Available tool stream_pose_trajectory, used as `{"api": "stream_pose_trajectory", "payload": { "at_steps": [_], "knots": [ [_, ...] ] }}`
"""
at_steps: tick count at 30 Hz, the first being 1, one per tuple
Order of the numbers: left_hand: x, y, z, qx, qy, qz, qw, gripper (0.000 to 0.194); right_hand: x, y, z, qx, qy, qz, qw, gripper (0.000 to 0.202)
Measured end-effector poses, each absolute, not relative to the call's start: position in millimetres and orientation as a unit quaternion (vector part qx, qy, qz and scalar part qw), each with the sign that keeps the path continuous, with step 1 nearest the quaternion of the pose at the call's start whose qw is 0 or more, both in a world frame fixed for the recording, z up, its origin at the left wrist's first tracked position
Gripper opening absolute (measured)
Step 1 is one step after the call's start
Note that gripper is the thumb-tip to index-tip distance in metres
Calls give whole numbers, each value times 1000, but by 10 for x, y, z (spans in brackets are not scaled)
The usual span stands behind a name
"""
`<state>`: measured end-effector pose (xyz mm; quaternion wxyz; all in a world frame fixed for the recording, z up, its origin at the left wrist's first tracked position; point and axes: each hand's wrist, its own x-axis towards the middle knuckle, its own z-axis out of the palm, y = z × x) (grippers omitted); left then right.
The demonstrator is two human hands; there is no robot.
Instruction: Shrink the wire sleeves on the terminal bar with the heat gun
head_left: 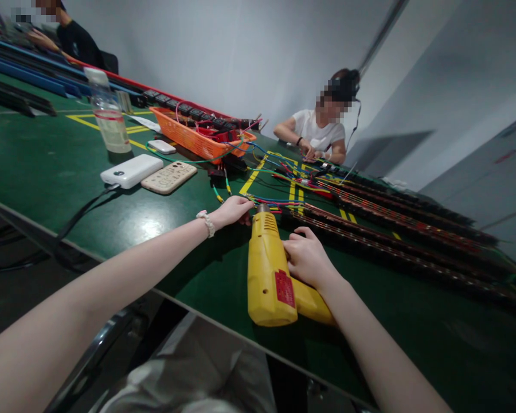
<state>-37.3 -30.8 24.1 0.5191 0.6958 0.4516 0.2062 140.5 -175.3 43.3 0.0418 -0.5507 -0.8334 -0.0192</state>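
Observation:
A yellow heat gun [266,269] with a red label lies along the middle of the view, its metal nozzle pointing away from me. My right hand [307,255] is wrapped round its handle. Just left of the nozzle, my left hand [236,210] is closed in a pinch at the ends of several coloured wires [284,202]; its fingertips are partly hidden. These wires run right to a long dark strip with copper-coloured lines [361,238]. Beside the left hand, green wires with yellow ends [218,194] hang from a black part.
An orange basket [189,135] holds wires and parts. Nearer left are a white power bank [132,171] with a cable, a phone [169,177] and a bottle [109,117]. More strips lie on the right of the green table [189,269]. Two people sit beyond it.

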Motion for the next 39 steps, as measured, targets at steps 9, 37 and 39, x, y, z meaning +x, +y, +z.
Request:
{"api": "stream_pose_trajectory", "payload": {
  "at_steps": [9, 37, 39],
  "knots": [
    [-398, -328, 267, 708, 434, 193, 522, 37, 1660, -1868, 406, -590, -804, -32, 63, 12],
    [-404, -334, 280, 733, 451, 223, 458, 39, 1195, -1759, 514, -600, -799, -2, -42, 21],
    [-402, -325, 276, 731, 454, 225, 457, 39, 1185, -1762, 519, -600, -799, -3, -38, 20]
  ]
}}
